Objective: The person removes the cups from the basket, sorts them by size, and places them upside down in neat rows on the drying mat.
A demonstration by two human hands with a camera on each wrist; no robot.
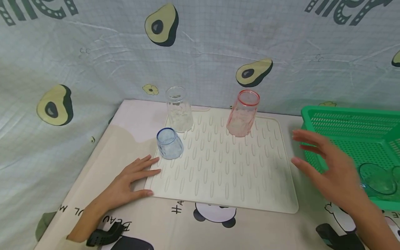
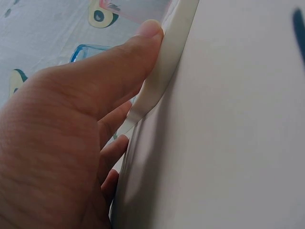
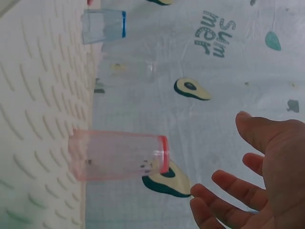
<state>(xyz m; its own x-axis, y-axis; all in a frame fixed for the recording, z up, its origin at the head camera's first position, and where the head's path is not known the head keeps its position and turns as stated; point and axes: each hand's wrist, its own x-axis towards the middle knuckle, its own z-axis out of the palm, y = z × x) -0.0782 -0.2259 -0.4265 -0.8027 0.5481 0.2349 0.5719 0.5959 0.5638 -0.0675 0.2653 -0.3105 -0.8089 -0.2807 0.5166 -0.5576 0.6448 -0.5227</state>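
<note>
My left hand [image 1: 129,180] rests at the left edge of a white ridged mat [image 1: 218,173], fingers spread and touching its rim. Just beyond those fingertips stands a short blue glass [image 1: 170,144] on the mat. A tall clear glass [image 1: 180,111] is behind it at the back left corner. Toward the back right stands a tall pink glass [image 1: 243,114]; in the right wrist view this pink glass [image 3: 119,155] is apart from the fingers. My right hand [image 1: 331,170] is raised between the mat and the green basket, fingers spread and holding nothing.
A green plastic basket [image 1: 347,111] stands at the right, with glassware [image 1: 376,178] in its near part. A cloth with avocado prints [image 1: 203,52] hangs behind the table. Dark straps [image 1: 106,234] show near the wrists.
</note>
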